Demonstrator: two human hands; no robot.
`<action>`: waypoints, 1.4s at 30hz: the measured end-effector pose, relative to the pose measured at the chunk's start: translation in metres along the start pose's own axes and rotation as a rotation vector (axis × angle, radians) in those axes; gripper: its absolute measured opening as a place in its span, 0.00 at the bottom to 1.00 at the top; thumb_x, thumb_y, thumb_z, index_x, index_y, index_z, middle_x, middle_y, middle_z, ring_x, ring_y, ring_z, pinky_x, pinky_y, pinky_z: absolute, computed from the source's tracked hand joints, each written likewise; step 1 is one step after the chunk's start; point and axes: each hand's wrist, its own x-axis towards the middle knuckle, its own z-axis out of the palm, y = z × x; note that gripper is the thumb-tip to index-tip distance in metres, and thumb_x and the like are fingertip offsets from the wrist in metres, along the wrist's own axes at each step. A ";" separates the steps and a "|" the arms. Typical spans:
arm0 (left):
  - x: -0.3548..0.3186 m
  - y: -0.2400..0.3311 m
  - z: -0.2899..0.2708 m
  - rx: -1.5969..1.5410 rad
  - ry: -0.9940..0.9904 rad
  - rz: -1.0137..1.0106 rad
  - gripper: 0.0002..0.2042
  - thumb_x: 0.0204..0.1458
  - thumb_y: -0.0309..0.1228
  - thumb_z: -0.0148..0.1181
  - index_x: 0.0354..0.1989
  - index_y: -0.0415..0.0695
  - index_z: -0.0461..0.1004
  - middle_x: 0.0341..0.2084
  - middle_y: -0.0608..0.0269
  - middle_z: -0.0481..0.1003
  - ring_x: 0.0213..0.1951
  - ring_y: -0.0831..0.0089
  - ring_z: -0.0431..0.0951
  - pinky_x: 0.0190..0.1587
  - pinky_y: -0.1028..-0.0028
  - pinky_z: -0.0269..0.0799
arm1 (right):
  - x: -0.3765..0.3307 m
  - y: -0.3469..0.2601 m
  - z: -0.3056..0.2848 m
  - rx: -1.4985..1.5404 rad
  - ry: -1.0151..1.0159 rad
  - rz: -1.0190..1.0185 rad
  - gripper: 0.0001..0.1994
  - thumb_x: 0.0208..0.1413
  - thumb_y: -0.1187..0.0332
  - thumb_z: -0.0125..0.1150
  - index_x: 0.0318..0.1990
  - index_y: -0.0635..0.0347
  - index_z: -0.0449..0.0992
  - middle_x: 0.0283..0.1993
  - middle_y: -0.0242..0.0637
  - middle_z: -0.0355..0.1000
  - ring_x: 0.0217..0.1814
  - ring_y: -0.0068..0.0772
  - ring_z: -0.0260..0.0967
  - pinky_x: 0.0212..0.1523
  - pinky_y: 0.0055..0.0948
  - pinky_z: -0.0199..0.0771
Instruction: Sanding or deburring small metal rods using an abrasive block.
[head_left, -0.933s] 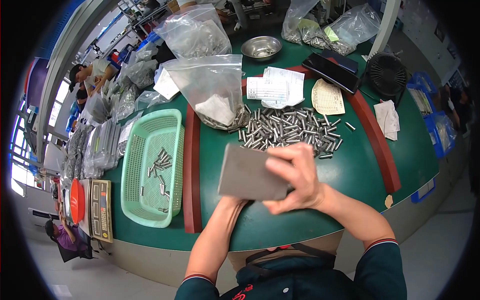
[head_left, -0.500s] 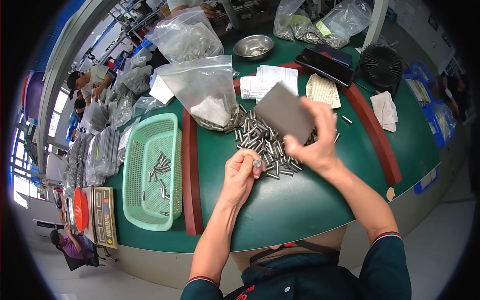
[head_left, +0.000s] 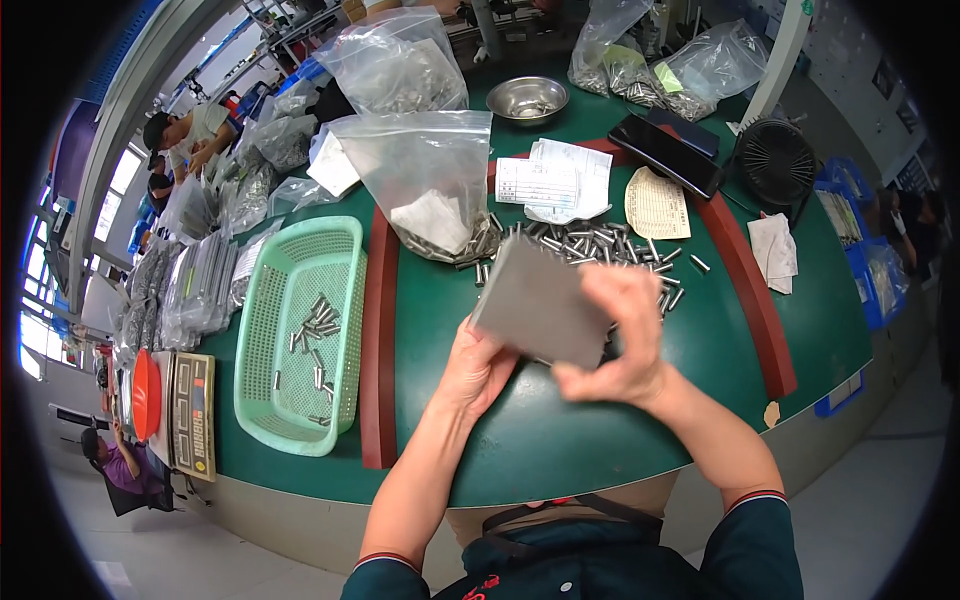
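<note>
In my right hand (head_left: 625, 345) a flat grey rectangular pad (head_left: 540, 300) is gripped between thumb and fingers; hand and pad are slightly blurred. The pad tilts over my left hand (head_left: 475, 375), hiding its fingertips. Those fingers are curled; half a second ago they pinched a short metal pin, now out of sight behind the pad. Beyond both hands lies a loose heap of metal pins (head_left: 590, 243), partly covered by the pad. A clear zip bag (head_left: 430, 180) with more pins and a white paper slumps beside the heap.
Left of a red-brown strip (head_left: 380, 350) stands a green plastic basket (head_left: 348, 390) holding several pins. Farther back are a steel bowl (head_left: 510, 108), papers (head_left: 540, 183), a phone (head_left: 665, 157) and a black fan (head_left: 775, 165). A second red-brown strip (head_left: 750, 290) runs along the right.
My right hand has brought the grey pad down and left, over my left hand. The pin in the left hand is now covered. The whole view has shifted slightly.
</note>
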 end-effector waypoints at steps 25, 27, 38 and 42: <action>0.006 0.007 -0.011 0.089 -0.169 0.194 0.10 0.53 0.24 0.60 0.43 0.40 0.71 0.39 0.64 0.75 0.44 0.76 0.74 0.50 0.73 0.69 | 0.002 0.000 -0.004 0.033 0.052 0.233 0.39 0.29 0.62 0.68 0.56 0.66 0.64 0.47 0.45 0.67 0.45 0.42 0.66 0.48 0.40 0.61; 0.004 0.008 -0.011 0.081 -0.079 0.090 0.16 0.52 0.23 0.62 0.48 0.41 0.68 0.41 0.63 0.75 0.44 0.77 0.74 0.50 0.74 0.69 | 0.001 -0.002 -0.006 0.131 -0.150 -0.050 0.38 0.34 0.55 0.68 0.55 0.65 0.65 0.49 0.44 0.68 0.47 0.41 0.67 0.48 0.40 0.60; 0.004 0.014 -0.006 0.180 -0.103 0.356 0.24 0.49 0.16 0.60 0.54 0.43 0.59 0.38 0.59 0.74 0.41 0.75 0.74 0.47 0.76 0.70 | -0.005 0.001 0.002 0.009 -0.025 0.583 0.38 0.30 0.71 0.67 0.57 0.66 0.63 0.47 0.43 0.67 0.48 0.44 0.65 0.50 0.38 0.64; 0.003 0.014 -0.004 0.119 -0.054 0.279 0.24 0.48 0.17 0.61 0.53 0.43 0.59 0.36 0.61 0.74 0.40 0.76 0.74 0.47 0.77 0.70 | -0.002 -0.002 -0.001 0.112 -0.008 0.105 0.39 0.31 0.58 0.70 0.54 0.66 0.64 0.48 0.46 0.68 0.49 0.45 0.66 0.49 0.40 0.62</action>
